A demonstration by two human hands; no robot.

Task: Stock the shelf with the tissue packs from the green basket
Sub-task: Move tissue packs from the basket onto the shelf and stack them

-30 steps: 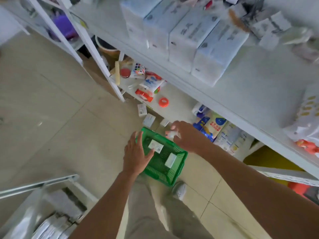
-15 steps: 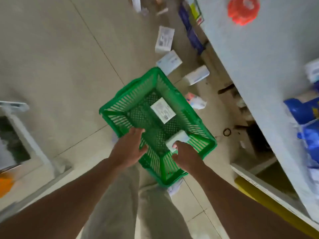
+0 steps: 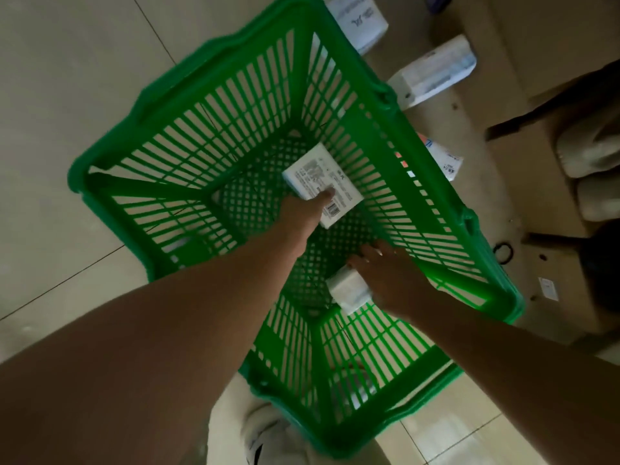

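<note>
Both hands now down inside green basket (image 3: pixel 208 105): left hand (image 3: pixel 303 209) newly reaching flat tissue pack (image 3: pixel 323 184), fingers touching, grip unclear; right hand (image 3: pixel 389 276) closed around second pack (image 3: pixel 349 292); last two nearly out.

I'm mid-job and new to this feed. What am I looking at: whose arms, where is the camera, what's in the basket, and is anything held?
There is no machine: these are a person's bare arms, filmed by a wide-angle camera on their head, looking down. A green basket stands on the tiled floor. The left hand touches a flat labelled tissue pack on the basket bottom. The right hand is closing on a second tissue pack; I cannot tell whether it is gripped. More packs lie on the floor beyond.
</note>
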